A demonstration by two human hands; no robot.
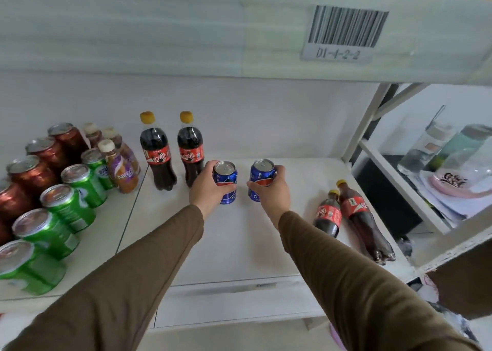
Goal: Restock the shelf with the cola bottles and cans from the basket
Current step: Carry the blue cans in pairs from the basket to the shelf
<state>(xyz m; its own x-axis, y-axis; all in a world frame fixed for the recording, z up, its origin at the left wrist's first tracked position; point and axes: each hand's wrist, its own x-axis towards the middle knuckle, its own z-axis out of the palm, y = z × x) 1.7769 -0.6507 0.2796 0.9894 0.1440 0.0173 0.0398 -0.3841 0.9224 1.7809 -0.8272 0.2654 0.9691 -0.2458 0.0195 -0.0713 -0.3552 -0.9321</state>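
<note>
My left hand grips a blue cola can, upright, over the white shelf. My right hand holds a second blue cola can just to its right, also upright. Whether the cans rest on the shelf or hover just above it I cannot tell. Behind my left hand stand two cola bottles with yellow caps. Two more cola bottles lie on their sides at the shelf's right end. The basket is out of sight.
Rows of green cans, red cans and small brown drink bottles fill the shelf's left part. The upper shelf edge with a barcode label hangs overhead. A white frame post bounds the right side; glass jars stand beyond.
</note>
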